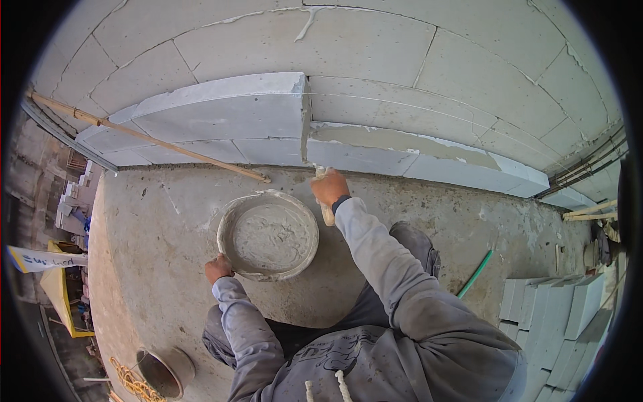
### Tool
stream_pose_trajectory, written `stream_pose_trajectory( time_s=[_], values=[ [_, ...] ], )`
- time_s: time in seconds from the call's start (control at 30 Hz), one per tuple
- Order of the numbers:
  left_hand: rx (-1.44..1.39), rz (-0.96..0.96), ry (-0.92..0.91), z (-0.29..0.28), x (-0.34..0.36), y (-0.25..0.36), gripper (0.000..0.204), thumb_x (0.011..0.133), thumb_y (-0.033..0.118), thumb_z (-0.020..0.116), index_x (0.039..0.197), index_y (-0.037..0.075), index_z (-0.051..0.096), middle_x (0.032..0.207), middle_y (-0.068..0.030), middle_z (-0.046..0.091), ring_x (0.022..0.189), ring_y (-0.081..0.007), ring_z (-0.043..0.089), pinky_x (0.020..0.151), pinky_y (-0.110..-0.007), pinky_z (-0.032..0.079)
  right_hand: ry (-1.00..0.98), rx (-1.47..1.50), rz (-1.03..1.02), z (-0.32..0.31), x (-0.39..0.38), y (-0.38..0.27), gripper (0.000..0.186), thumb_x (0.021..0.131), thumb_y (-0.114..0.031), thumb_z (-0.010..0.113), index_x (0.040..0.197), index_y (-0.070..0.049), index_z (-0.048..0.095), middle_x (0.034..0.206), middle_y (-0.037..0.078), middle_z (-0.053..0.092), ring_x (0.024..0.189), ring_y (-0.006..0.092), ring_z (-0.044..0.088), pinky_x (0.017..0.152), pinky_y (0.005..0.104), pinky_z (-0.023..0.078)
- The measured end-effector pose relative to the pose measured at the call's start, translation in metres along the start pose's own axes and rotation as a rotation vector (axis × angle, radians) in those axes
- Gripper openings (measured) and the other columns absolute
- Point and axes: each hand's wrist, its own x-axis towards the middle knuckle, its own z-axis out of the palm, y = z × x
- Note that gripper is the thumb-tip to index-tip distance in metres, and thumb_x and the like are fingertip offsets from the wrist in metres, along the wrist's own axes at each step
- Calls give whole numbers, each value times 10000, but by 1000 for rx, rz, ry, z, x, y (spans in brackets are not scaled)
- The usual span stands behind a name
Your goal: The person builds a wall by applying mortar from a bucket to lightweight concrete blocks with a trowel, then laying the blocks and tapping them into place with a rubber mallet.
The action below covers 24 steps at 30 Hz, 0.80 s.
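Note:
A round bucket (pixel 224 234) of wet grey mortar (pixel 271 234) stands on the concrete floor in front of me. My left hand (pixel 219 268) is closed on its near-left rim. My right hand (pixel 330 187) is wrapped round the wooden handle of a trowel (pixel 327 214), to the right of the bucket and close to the wall. Mortar smears the trowel's far end, and its blade is mostly hidden, so its shape is unclear. Just beyond lies the low course of pale blocks (pixel 362 153), with wet mortar (pixel 402 142) spread along its top. Taller laid blocks (pixel 221 117) stand to its left.
A wooden stick (pixel 167 145) leans across the blocks to the floor. A thin string (pixel 415 102) runs along the wall. Stacked blocks (pixel 546 315) stand at right, near a green hose (pixel 475 273). Another bucket (pixel 164 372) and yellow rope (pixel 130 380) lie at lower left, by the floor's edge.

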Motion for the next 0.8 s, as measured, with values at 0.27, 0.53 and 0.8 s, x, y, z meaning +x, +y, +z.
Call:
stream_pose_trajectory(
  time_s=[0.27,0.53,0.8],
  values=[
    [133,72,-36,2,20,-18,404,818,279,525,719,-99,630,555,-212,590,468,-293,601,508,-400,477,-433,560,333,-108,-85,-9,310,777,-214,635,938,24,517,738,107,561,551,191,562,485,344,463],
    [253,90,-64,-4,15,-14,434,844,309,485,739,-81,645,577,-190,606,437,-260,592,490,-375,484,-161,212,190,-225,-57,84,423,757,-237,657,1029,52,512,797,114,590,694,222,581,626,338,479],
    [474,53,29,13,54,-45,472,854,386,440,864,-31,662,839,-231,639,837,-388,617,803,-446,463,-22,-645,-40,-210,-25,78,464,737,-156,562,1154,34,496,1008,223,606,960,337,589,815,402,474]
  ],
)
